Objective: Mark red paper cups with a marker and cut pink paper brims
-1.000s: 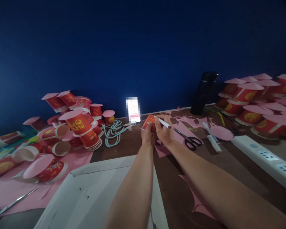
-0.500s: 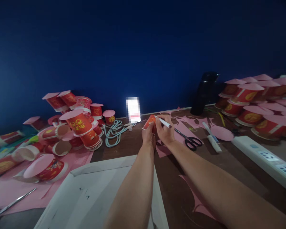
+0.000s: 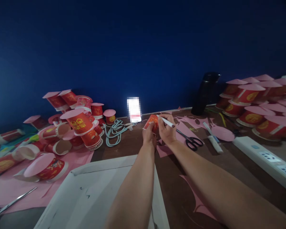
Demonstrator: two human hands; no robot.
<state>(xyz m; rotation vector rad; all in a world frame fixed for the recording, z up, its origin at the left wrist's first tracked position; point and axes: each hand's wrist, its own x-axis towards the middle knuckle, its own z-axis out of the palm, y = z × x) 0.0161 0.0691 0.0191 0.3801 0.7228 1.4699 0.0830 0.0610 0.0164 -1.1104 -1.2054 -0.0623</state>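
Note:
My left hand (image 3: 148, 136) is closed around a small red paper cup (image 3: 152, 122), held tilted above the brown table (image 3: 124, 144). My right hand (image 3: 167, 130) pinches a white pen (image 3: 166, 121) with its tip against the cup. Both forearms reach forward from the bottom of the view. Under the hands lies a sheet of pink paper (image 3: 178, 133) with cut-out holes. Black-handled scissors (image 3: 190, 140) rest just right of my right hand.
A heap of red cups with pink lids (image 3: 73, 127) lies at the left, another stack (image 3: 255, 101) at the right. A white tray (image 3: 97, 190) sits near me. A power strip (image 3: 264, 157), glue sticks (image 3: 212, 136), a coiled cable (image 3: 113, 130) and a black bottle (image 3: 205, 93) stand around.
Both hands with the cup and pen have shifted slightly to the right. Nothing else has moved.

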